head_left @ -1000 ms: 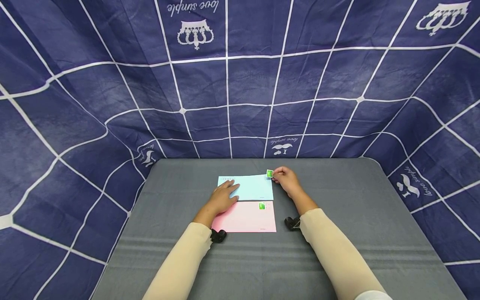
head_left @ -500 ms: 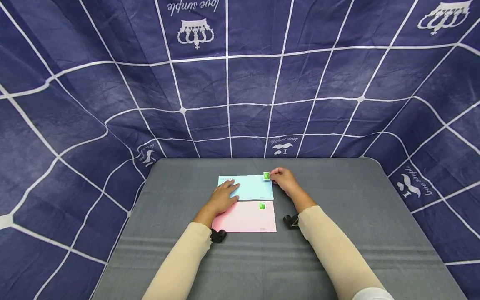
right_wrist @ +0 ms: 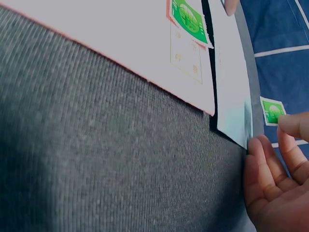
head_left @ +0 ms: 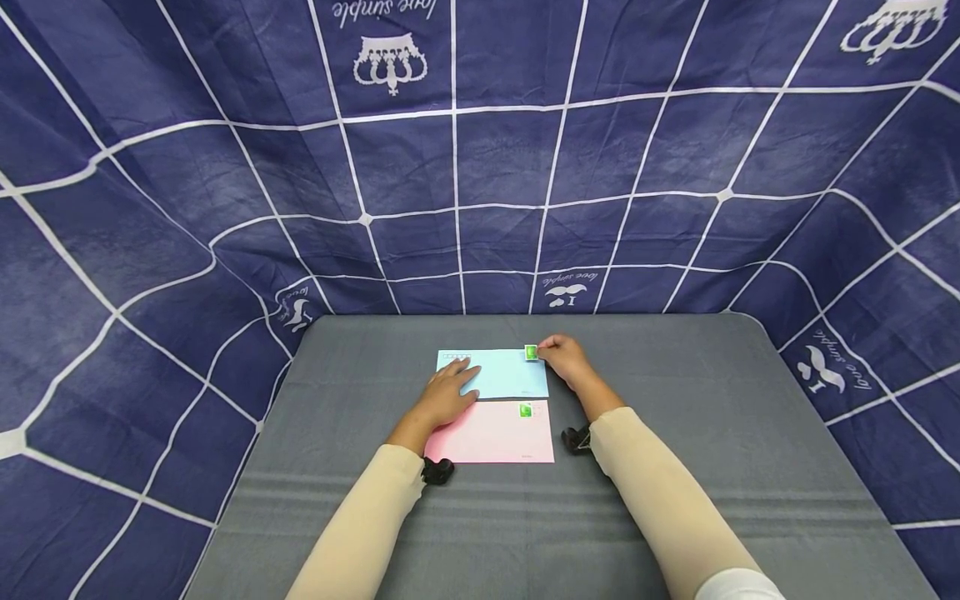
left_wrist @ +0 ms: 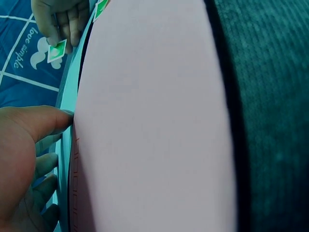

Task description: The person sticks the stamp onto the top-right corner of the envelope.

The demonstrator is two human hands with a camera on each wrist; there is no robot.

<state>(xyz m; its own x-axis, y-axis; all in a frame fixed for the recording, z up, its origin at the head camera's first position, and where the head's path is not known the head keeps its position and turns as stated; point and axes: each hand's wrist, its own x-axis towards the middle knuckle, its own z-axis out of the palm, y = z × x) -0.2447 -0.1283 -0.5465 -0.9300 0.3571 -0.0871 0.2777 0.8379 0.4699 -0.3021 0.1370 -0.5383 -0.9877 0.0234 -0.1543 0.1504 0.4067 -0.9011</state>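
A light blue envelope (head_left: pixel 498 379) lies flat on the grey table, just beyond a pink envelope (head_left: pixel 491 437). My left hand (head_left: pixel 446 396) rests on the left part of the blue envelope with its fingers spread, the wrist over the pink one. My right hand (head_left: pixel 564 358) pinches a small green stamp (head_left: pixel 531 352) by its edge between thumb and finger, above the blue envelope's far right corner. In the right wrist view the held stamp (right_wrist: pixel 273 111) stands above the envelope's surface. Another green stamp (head_left: pixel 525 411) sits near the pink envelope's upper right corner.
The grey cloth-covered table (head_left: pixel 660 500) runs back to a blue curtain (head_left: pixel 495 158) with white lines, which also closes off both sides. Black camera mounts (head_left: pixel 576 439) are strapped at both wrists.
My right hand has moved a little to the left with the stamp, from beyond the blue envelope's corner to over it. My left hand has stayed in place.
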